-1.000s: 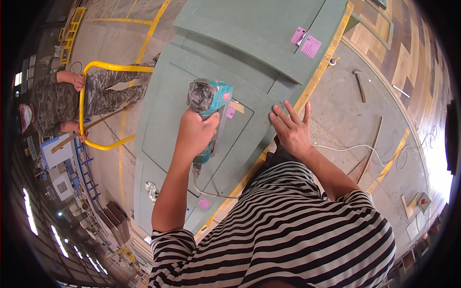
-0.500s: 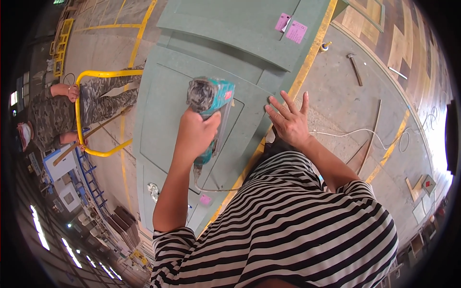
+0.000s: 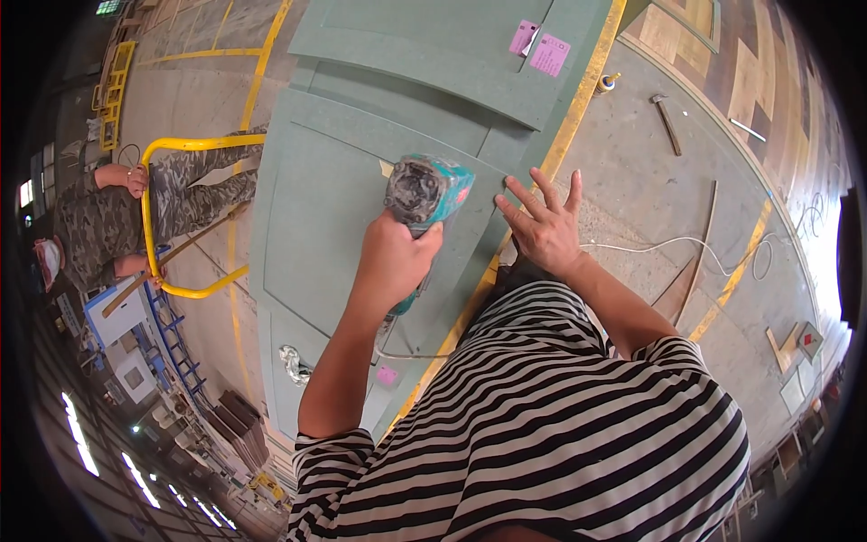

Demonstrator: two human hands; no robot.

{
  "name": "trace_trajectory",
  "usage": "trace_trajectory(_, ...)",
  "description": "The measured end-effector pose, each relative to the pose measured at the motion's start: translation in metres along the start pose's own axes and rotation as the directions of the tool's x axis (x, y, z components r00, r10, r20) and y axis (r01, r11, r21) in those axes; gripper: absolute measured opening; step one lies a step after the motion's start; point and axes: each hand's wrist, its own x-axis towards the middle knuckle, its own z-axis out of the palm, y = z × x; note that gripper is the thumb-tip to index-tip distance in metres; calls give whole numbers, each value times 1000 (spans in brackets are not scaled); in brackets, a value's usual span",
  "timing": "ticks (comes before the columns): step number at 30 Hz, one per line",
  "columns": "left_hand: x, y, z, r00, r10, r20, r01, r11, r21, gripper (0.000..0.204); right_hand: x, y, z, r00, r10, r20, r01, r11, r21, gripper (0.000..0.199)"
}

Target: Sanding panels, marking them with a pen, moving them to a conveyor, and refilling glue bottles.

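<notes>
My left hand is wrapped round the handle of a teal and dark grey nail gun with a scuffed, dusty head. The tool is over a grey-green panel with a framed door-like face, and its nose is hidden beneath it. A thin air hose runs from its lower end across the panel toward my body. My right hand is open with fingers spread, its fingertips at the panel's right edge, a short way right of the nail gun.
Another grey-green panel with pink labels lies beyond. A crumpled silvery piece sits at lower left. On the floor to the right are a hammer, a small bottle and a white cord. At left, a person holds a yellow tubular frame.
My left hand has moved the nail gun to the right and slightly nearer, closer to my right hand. My right hand stays at the panel's edge.
</notes>
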Motion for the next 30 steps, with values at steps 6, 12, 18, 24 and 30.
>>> trace_trajectory(6, -38, 6, -19, 999, -34, 35, 34, 999, -14, 17, 6, 1, 1, 1000, -27, -10, 28, 999, 17, 38)
trace_trajectory(12, -182, -18, -39, 880, -446, -162, 443, 895, -61, 23, 31, -21, 4, 976, -207, 63, 204, 978, 50, 39)
trace_trajectory(18, -327, -82, -37, 692, -720, 57, 661, 599, -451, 34, 45, -14, 33, 910, -382, 159, 408, 892, -194, 67)
trace_trajectory(24, -483, -155, -16, 339, -937, -89, 436, 240, -867, 21, 35, -18, 19, 762, -541, 356, 607, 788, -102, 70)
trace_trajectory(30, -555, -368, 10, 283, -749, -599, 593, 628, -505, 31, -44, -59, -6, 753, -394, 527, 524, 843, -120, 71)
